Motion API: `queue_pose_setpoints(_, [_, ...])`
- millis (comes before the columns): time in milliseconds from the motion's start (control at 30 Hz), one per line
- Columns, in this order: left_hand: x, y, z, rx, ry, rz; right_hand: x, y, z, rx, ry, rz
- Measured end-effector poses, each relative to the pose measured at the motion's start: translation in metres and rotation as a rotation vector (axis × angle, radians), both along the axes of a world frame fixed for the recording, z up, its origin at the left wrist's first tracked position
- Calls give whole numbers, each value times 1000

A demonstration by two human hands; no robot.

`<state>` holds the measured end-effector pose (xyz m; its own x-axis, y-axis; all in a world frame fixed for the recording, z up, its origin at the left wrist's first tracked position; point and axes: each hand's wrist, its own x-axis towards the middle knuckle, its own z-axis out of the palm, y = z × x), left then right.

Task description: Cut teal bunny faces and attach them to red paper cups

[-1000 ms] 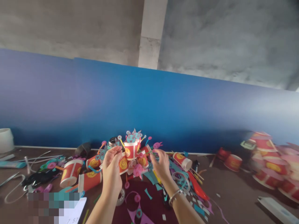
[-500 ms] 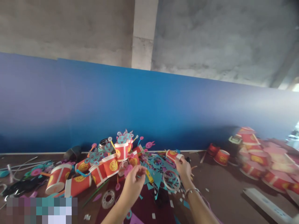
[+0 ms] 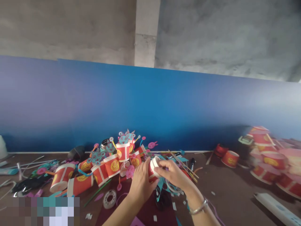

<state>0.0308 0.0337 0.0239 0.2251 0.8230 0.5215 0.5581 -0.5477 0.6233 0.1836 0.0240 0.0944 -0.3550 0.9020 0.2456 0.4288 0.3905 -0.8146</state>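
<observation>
The cup [image 3: 151, 173] is held tilted above the littered desk [image 3: 225, 188], between both hands. The left hand [image 3: 144, 179] is curled round its side; the right hand [image 3: 172, 172] pinches its white end between thumb and fingers. The left appears to steady the body, leaving the right free to work that end. Its contents cannot be seen. To the left, the upright cup [image 3: 122, 152] has cat faces [image 3: 123, 140] above its rim; whether inserted or attached cannot be determined. The stack [image 3: 268, 160] at far right shows no visible contents.
</observation>
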Motion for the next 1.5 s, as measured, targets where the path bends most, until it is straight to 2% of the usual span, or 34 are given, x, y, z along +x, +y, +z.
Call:
queue_pose_setpoints(200, [-6,-7,-5,-6,-164,-62,4,1,1,8,82,-37])
queue_pose_setpoints(367, [-6,-10,-9,-66,-206,-37,5,0,2,-11,-77,44])
queue_pose_setpoints(467, [-5,-12,-13,-103,-241,-37,5,-1,5,-17,-120,16])
queue_pose_setpoints(600, [-4,-14,-19,-187,-309,7,1,-3,6,30,-75,-57])
queue_pose_setpoints(800, [-3,-17,-18,-240,-349,2,-5,-5,1,-20,-131,-39])
queue_pose_setpoints(867, [-3,-17,-17,-262,-356,-7,1,-2,1,67,-105,-98])
queue_pose_setpoints(967, [-3,-17,-20,-295,-355,-22,22,10,-2,199,-16,-303])
queue_pose_setpoints(1033, [-4,-18,-24,-319,-342,-51,39,21,-9,206,-12,-477])
queue_pose_setpoints(1100, [-4,-20,-28,-331,-338,-80,54,31,-20,159,-167,-647])
queue_pose_setpoints(1233, [-5,-23,-26,-322,-401,-92,64,45,-44,105,-296,-758])
queue_pose_setpoints(1300, [-4,-22,-22,-341,-502,-120,60,48,-50,100,-341,-794])
queue_pose_setpoints(1433, [-3,-18,-14,-474,-835,-206,48,44,-48,184,-493,-927])
queue_pose_setpoints(1500, [-5,-19,-12,-567,-953,-204,39,37,-44,184,-605,-842])
